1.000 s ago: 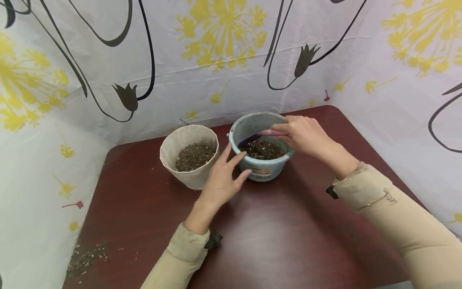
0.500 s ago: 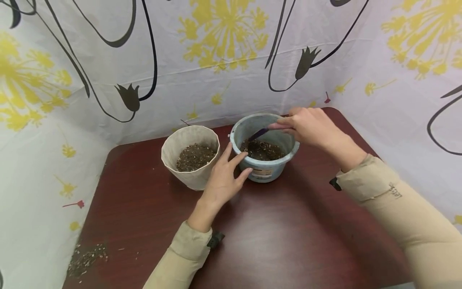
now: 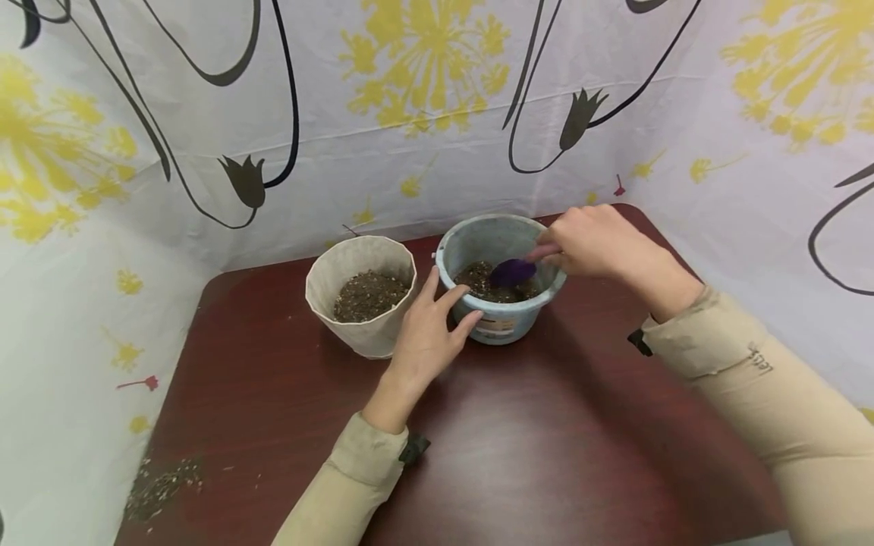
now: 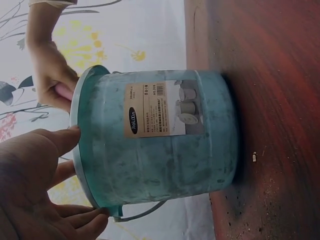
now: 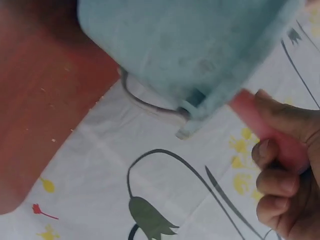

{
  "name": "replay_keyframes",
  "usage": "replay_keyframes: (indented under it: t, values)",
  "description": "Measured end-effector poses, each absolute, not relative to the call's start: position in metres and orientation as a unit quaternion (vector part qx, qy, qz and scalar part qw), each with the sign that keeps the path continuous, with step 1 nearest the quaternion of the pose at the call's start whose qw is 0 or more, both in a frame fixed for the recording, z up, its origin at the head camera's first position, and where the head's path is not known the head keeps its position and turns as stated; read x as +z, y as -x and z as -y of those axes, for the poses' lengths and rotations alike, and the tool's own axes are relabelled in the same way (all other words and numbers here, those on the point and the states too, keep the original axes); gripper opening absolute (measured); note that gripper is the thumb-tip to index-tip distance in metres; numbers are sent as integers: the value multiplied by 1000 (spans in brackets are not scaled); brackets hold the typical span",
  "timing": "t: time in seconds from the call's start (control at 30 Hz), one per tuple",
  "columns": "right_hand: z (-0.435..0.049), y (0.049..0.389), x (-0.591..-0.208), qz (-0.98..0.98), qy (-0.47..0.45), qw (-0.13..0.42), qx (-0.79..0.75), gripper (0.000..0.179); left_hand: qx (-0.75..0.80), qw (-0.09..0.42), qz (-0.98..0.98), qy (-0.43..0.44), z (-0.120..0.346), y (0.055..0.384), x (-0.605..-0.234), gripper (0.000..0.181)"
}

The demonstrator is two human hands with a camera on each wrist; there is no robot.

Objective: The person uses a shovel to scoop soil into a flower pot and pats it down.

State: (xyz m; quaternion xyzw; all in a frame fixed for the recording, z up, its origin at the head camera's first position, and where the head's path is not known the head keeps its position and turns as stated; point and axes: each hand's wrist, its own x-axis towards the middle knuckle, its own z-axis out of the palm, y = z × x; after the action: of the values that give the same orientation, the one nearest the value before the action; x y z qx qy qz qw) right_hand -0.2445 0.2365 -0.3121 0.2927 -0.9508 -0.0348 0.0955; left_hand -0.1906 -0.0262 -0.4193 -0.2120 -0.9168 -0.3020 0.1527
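Observation:
My right hand (image 3: 590,239) holds the pink handle (image 5: 270,135) of a small garden trowel, its fingers curled round it. The trowel's purple blade (image 3: 514,273) is down inside the blue-grey plastic bucket (image 3: 498,309), over dark potting soil (image 3: 478,277). At the bucket's left front rim, my left hand (image 3: 423,334) grips the edge. In the left wrist view, the thumb (image 4: 65,140) lies on the rim while one finger passes behind it. A paper label (image 4: 162,110) shows on the bucket's wall.
A cream faceted pot (image 3: 365,334) with soil in it stands just left of the bucket, beside my left hand. Loose soil crumbs (image 3: 160,485) lie at the front left of the dark red table (image 3: 259,394). Patterned cloth (image 3: 382,182) surrounds the back and sides.
The trowel's blade has moved rightward from the bucket's left side to its middle and turned its broad face up. My right hand has shifted slightly right. My left hand stays at the rim.

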Motion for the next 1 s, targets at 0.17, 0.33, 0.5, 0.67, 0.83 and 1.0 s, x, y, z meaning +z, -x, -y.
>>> replay_keyframes:
  t: [0.17,0.33,0.5,0.67,0.83,1.0]
  values:
    - [-230,253,-314,949,-284,115,-80,24,-313,143,918,197,22,195,-418,53]
    - [-227,260,-328,937,-309,92,-132,21,-316,138,921,180,17,199,-418,51]
    - [-230,261,-323,948,-310,15,-76,38,-317,144,922,171,16,200,-419,52]
    - [-237,258,-318,945,-323,-36,32,52,-327,155,917,168,14,200,-420,51]
    - [-243,260,-321,939,-314,-66,123,39,-339,162,911,173,15,200,-421,50]
    - [-243,262,-329,940,-257,-103,198,12,-346,151,910,173,16,200,-421,49]
